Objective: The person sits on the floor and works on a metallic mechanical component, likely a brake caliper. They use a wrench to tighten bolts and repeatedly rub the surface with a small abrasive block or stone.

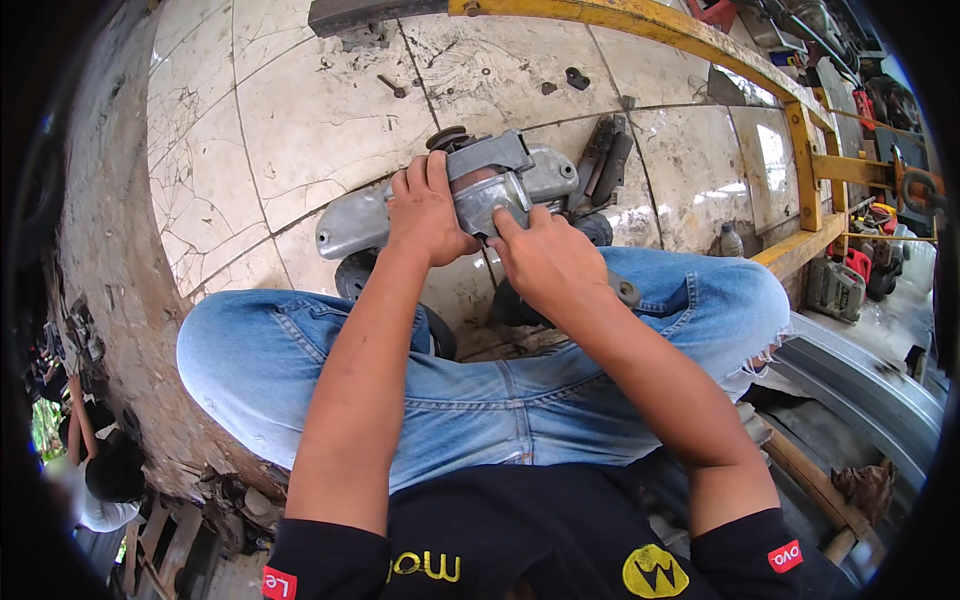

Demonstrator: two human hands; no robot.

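Note:
Between my bent, jeans-clad legs sits a grey cast-metal assembly (345,228) with rounded ends, a raised bracket on top, a dark round knob (447,136) behind it and black wheels beneath. My left hand (422,212) grips its middle from the left, fingers curled over the top. My right hand (548,255) holds the squarish centre housing from the right, with bent fingers against its face. What lies under my fingers is partly hidden. Dark elongated metal pieces (607,160) lie just right of the assembly, and a grey cylindrical part (625,291) shows beside my right wrist.
Small metal bits (578,79) lie on dirty cracked tiles (280,120). A yellow steel frame (804,165) spans the back and right, near a plastic bottle (728,240), cans and tools. Metal channels (860,380) lie at lower right. Another person (110,470) is at far left.

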